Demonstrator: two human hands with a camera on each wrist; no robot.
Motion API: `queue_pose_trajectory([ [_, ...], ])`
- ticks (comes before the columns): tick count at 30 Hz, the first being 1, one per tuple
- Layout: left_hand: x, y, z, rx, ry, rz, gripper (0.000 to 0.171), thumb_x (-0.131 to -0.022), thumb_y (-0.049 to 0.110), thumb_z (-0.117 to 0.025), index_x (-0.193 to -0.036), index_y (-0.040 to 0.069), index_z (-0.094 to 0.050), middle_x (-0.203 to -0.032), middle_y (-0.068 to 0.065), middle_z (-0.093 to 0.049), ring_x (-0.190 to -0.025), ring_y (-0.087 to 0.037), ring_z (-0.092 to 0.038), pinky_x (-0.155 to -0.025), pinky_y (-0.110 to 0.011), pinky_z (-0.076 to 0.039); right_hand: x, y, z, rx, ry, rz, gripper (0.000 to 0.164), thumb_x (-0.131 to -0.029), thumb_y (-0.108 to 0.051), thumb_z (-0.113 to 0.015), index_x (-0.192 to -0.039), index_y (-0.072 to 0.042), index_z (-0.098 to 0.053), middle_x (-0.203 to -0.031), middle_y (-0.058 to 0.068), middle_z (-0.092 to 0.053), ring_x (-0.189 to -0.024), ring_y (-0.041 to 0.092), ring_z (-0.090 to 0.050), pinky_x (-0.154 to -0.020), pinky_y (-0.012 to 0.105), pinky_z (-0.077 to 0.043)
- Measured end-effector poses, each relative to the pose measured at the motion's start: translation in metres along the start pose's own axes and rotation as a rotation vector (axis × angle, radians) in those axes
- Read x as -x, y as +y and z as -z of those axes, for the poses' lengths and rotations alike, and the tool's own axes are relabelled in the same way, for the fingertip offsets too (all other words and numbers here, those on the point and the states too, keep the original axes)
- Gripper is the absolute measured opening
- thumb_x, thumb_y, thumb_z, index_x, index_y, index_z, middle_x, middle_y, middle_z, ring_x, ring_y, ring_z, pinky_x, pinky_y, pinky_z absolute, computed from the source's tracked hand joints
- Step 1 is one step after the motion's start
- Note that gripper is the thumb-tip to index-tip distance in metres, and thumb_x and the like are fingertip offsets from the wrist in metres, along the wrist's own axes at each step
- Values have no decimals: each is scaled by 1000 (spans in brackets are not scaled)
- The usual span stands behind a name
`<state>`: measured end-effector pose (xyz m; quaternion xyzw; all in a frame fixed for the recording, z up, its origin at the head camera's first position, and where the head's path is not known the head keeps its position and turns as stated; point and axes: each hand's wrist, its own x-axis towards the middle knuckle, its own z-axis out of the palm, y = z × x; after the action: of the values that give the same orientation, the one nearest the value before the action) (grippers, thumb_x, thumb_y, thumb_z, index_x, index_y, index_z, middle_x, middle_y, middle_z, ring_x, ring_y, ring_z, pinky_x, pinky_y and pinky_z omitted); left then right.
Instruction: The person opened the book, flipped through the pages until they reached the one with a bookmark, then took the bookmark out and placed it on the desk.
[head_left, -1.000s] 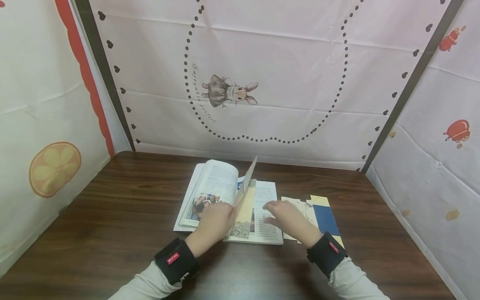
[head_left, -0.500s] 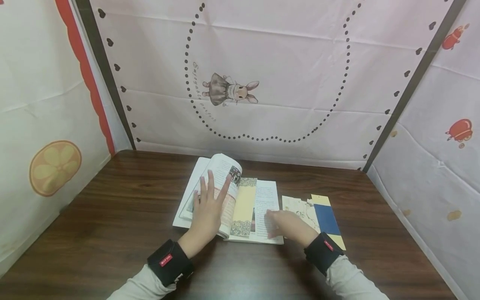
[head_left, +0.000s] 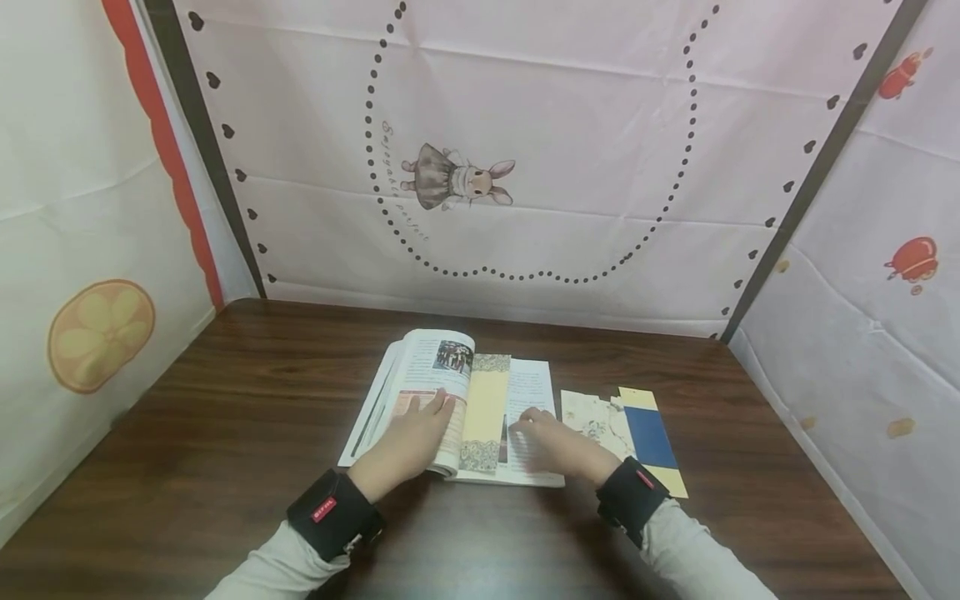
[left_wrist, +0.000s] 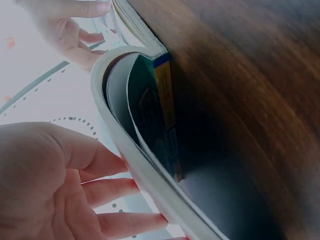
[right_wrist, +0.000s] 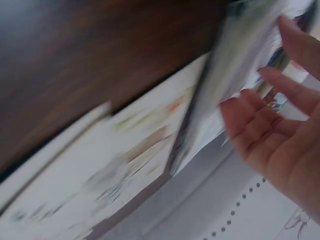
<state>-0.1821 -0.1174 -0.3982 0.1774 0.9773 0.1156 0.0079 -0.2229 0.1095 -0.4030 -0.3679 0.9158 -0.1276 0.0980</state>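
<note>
An open book (head_left: 531,379) lies on the table, its left pages (head_left: 423,362) arched up in a thick curve. A yellow bookmark (head_left: 486,404) with lace-patterned ends rests along the gutter on the right page. My left hand (head_left: 405,437) presses those arched pages with its fingers spread; in the left wrist view its fingertips (left_wrist: 157,220) touch the curved paper. Over the right page is my right hand (head_left: 558,442), fingers loosely bent with the tips at the paper beside the bookmark. Nothing shows in its grasp in the right wrist view.
Right of the book lie a cream card (head_left: 592,417) with a floral print and a blue card (head_left: 651,437) with yellow ends. The dark wooden table (head_left: 225,467) is bounded by a printed cloth wall (head_left: 570,183) at the back and sides.
A raised leaf by the bookmark has gone over to the left, baring a page with a dark photo. My left hand spread on the left pages, then slid lower; the right stays over the right page.
</note>
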Motion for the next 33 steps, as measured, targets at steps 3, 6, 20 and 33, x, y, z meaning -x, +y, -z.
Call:
queue_pose_trajectory([
  [3, -3, -1, 0, -17, 19, -2, 44, -92, 15, -42, -131, -5, -39, -138, -27, -39, -118, -49, -34, -96, -60, -38, -10, -3, 2, -57, -13, -31, 40, -78, -10, -64, -115, 1, -55, -113, 23, -54, -105, 33, -48, -92, 50, -45],
  [6, -6, -5, 3, -28, 39, -14, 46, -89, 18, -48, -128, -5, -43, -134, -27, -43, -116, -48, -39, -96, -58, -39, -24, -3, 5, -154, 36, -101, 26, -85, -10, -54, -107, 3, -59, -106, 23, -60, -101, 33, -52, -91, 51, -46],
  [20, -4, -10, 5, 2, 70, -53, 47, -84, 21, -58, -124, -3, -49, -129, -28, -49, -111, -43, -46, -95, -55, -42, -63, -6, 3, -597, 97, -393, 31, -85, -14, -55, -56, -8, -49, -51, 1, -51, -49, 12, -51, -52, 25, -51],
  [33, -3, 1, 4, -88, 82, -11, 50, -84, 21, -59, -124, -5, -47, -131, -27, -47, -117, -43, -40, -84, -54, -49, -65, -8, -3, -700, 130, -455, 28, -85, -9, -52, -58, -9, -46, -54, 2, -53, -52, 14, -56, -58, 32, -56],
])
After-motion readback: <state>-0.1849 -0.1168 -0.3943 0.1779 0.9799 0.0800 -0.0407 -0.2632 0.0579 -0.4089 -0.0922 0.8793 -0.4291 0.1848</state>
